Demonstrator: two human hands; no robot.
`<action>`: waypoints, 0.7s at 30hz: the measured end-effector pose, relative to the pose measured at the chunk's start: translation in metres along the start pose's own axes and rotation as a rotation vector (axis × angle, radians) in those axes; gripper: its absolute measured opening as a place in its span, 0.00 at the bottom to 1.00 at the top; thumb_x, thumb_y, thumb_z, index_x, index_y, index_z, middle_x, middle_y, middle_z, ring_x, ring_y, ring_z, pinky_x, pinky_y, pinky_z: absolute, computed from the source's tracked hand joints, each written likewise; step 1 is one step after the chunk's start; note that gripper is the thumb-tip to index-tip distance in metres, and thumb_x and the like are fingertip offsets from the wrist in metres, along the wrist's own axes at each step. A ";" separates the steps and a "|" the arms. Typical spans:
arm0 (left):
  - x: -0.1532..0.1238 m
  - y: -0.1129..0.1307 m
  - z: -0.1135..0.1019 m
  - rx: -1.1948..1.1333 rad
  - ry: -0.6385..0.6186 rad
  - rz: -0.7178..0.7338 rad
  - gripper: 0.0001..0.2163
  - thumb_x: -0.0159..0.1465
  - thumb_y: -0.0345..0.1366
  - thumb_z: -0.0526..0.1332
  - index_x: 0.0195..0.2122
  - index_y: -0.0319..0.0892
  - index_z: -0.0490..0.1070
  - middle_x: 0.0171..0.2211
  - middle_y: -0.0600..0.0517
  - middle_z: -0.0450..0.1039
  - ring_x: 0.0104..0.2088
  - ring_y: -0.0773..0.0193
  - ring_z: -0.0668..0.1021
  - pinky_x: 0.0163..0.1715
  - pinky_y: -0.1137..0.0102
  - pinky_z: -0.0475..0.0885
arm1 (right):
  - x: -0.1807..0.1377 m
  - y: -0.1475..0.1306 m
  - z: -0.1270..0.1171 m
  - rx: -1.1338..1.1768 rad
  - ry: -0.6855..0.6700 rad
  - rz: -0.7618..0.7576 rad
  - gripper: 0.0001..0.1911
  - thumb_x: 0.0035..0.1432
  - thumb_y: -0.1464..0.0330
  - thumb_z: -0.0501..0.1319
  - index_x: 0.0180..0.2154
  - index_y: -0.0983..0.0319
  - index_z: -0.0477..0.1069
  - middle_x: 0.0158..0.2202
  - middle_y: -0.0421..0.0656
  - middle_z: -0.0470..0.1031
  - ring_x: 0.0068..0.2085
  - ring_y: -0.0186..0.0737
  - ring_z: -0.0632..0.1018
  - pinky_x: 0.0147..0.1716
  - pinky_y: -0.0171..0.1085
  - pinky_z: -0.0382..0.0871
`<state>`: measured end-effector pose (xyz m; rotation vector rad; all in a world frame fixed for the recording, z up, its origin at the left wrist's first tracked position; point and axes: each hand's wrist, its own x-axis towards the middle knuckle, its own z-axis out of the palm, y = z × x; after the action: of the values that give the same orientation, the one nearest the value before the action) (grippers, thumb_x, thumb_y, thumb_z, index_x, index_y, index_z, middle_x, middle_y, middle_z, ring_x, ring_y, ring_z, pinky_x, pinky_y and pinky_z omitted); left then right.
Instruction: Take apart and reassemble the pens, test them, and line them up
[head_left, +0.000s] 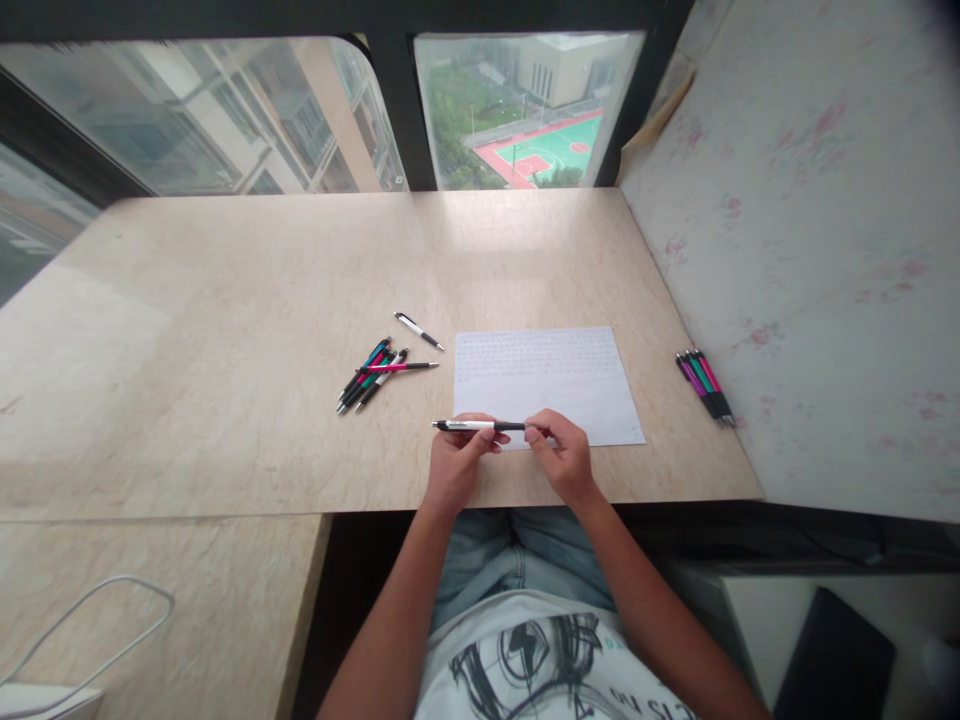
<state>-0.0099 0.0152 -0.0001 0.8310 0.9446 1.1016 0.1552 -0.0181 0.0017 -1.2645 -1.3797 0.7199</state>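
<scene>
I hold a white and black pen [480, 425] level above the near edge of the table, with both hands. My left hand [457, 462] pinches its white barrel and my right hand [562, 455] pinches its black tip end. Just beyond the hands lies a white sheet of paper [547, 380] with faint handwriting along its top. Left of the sheet sits a loose pile of coloured pens [375, 375], and a single white and black pen [418, 331] lies apart behind it.
A small group of pens [705, 385] lies at the right edge of the beige table [225, 330], by a pale patterned wall [817, 250]. Windows [525, 110] run along the far side. A white cable [97, 620] loops at the lower left.
</scene>
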 end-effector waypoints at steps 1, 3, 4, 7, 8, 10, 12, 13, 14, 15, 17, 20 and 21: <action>0.000 -0.001 -0.001 0.001 0.007 0.005 0.11 0.56 0.39 0.72 0.36 0.38 0.78 0.26 0.50 0.79 0.27 0.64 0.80 0.31 0.71 0.73 | 0.000 0.000 0.000 0.004 0.000 0.001 0.06 0.65 0.66 0.59 0.37 0.60 0.74 0.33 0.42 0.75 0.33 0.39 0.74 0.33 0.37 0.67; 0.000 -0.002 -0.002 0.023 0.020 0.012 0.12 0.56 0.39 0.72 0.36 0.38 0.78 0.26 0.50 0.79 0.27 0.63 0.80 0.31 0.70 0.74 | 0.000 0.001 0.000 0.009 0.028 0.024 0.07 0.65 0.65 0.59 0.40 0.60 0.74 0.35 0.43 0.76 0.35 0.40 0.75 0.33 0.37 0.68; 0.000 -0.002 -0.002 0.039 0.024 0.014 0.12 0.55 0.39 0.72 0.36 0.38 0.78 0.25 0.50 0.79 0.27 0.63 0.80 0.31 0.70 0.74 | 0.000 0.002 0.001 0.006 0.047 0.045 0.08 0.65 0.65 0.58 0.38 0.60 0.74 0.34 0.43 0.75 0.35 0.40 0.75 0.33 0.37 0.68; 0.000 -0.002 -0.002 0.069 0.021 0.023 0.12 0.55 0.39 0.73 0.37 0.38 0.78 0.26 0.49 0.79 0.28 0.62 0.80 0.31 0.69 0.73 | 0.000 0.004 0.002 -0.041 0.077 0.100 0.16 0.68 0.62 0.55 0.28 0.60 0.72 0.24 0.39 0.70 0.28 0.37 0.72 0.29 0.37 0.65; 0.000 -0.002 -0.001 0.069 0.020 0.025 0.12 0.55 0.39 0.73 0.37 0.38 0.78 0.26 0.49 0.79 0.28 0.62 0.80 0.31 0.70 0.73 | 0.000 0.004 0.002 -0.058 0.076 0.103 0.18 0.68 0.62 0.55 0.26 0.60 0.70 0.23 0.39 0.69 0.26 0.37 0.71 0.28 0.37 0.64; 0.000 -0.002 -0.001 0.065 0.024 0.029 0.11 0.56 0.39 0.72 0.37 0.38 0.78 0.26 0.49 0.79 0.28 0.62 0.80 0.31 0.70 0.73 | 0.000 0.004 0.002 -0.077 0.070 0.086 0.17 0.67 0.62 0.56 0.25 0.59 0.70 0.22 0.38 0.69 0.27 0.37 0.71 0.28 0.37 0.64; 0.000 -0.002 0.000 0.063 0.040 0.036 0.12 0.55 0.39 0.72 0.37 0.39 0.78 0.25 0.50 0.79 0.28 0.62 0.80 0.31 0.70 0.73 | 0.001 0.003 0.002 -0.066 0.073 0.058 0.13 0.66 0.63 0.58 0.29 0.59 0.72 0.26 0.40 0.73 0.30 0.38 0.73 0.30 0.38 0.66; 0.000 -0.002 0.000 0.060 0.050 0.038 0.12 0.55 0.39 0.72 0.37 0.39 0.78 0.25 0.50 0.79 0.28 0.62 0.80 0.31 0.70 0.73 | 0.001 0.003 0.002 -0.058 0.076 0.047 0.10 0.65 0.64 0.58 0.32 0.59 0.73 0.29 0.41 0.75 0.32 0.39 0.74 0.31 0.38 0.67; 0.000 -0.002 0.001 0.056 0.059 0.039 0.12 0.55 0.40 0.73 0.37 0.39 0.78 0.25 0.50 0.79 0.28 0.62 0.80 0.31 0.70 0.73 | 0.001 0.003 0.002 -0.047 0.079 0.039 0.08 0.65 0.65 0.59 0.35 0.59 0.74 0.32 0.42 0.76 0.34 0.40 0.75 0.32 0.38 0.69; 0.000 -0.002 0.001 0.050 0.065 0.039 0.12 0.55 0.40 0.73 0.37 0.39 0.78 0.25 0.50 0.79 0.28 0.62 0.80 0.31 0.70 0.73 | 0.000 0.003 0.002 -0.035 0.082 0.034 0.06 0.64 0.65 0.59 0.37 0.58 0.74 0.34 0.43 0.77 0.35 0.40 0.76 0.32 0.38 0.69; 0.000 -0.002 0.001 0.041 0.065 0.036 0.12 0.55 0.40 0.73 0.37 0.39 0.78 0.25 0.50 0.79 0.28 0.63 0.80 0.31 0.71 0.72 | 0.000 0.003 0.002 -0.010 0.079 0.029 0.05 0.63 0.66 0.60 0.38 0.58 0.74 0.36 0.43 0.77 0.37 0.41 0.77 0.32 0.38 0.70; 0.000 -0.003 0.000 0.038 0.051 0.042 0.11 0.55 0.39 0.72 0.37 0.39 0.78 0.25 0.50 0.79 0.28 0.64 0.80 0.30 0.71 0.72 | -0.001 0.003 0.002 0.026 0.073 0.040 0.05 0.63 0.66 0.61 0.38 0.58 0.75 0.35 0.43 0.77 0.36 0.40 0.77 0.33 0.38 0.71; 0.000 -0.003 0.000 0.044 0.048 0.042 0.11 0.56 0.39 0.72 0.37 0.39 0.78 0.25 0.50 0.79 0.28 0.63 0.80 0.31 0.71 0.72 | -0.001 0.003 0.002 0.033 0.077 0.047 0.05 0.63 0.66 0.61 0.38 0.58 0.75 0.35 0.43 0.77 0.35 0.40 0.76 0.33 0.38 0.71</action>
<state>-0.0088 0.0146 -0.0026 0.8668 0.9978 1.1447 0.1545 -0.0176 -0.0020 -1.2889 -1.2745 0.7164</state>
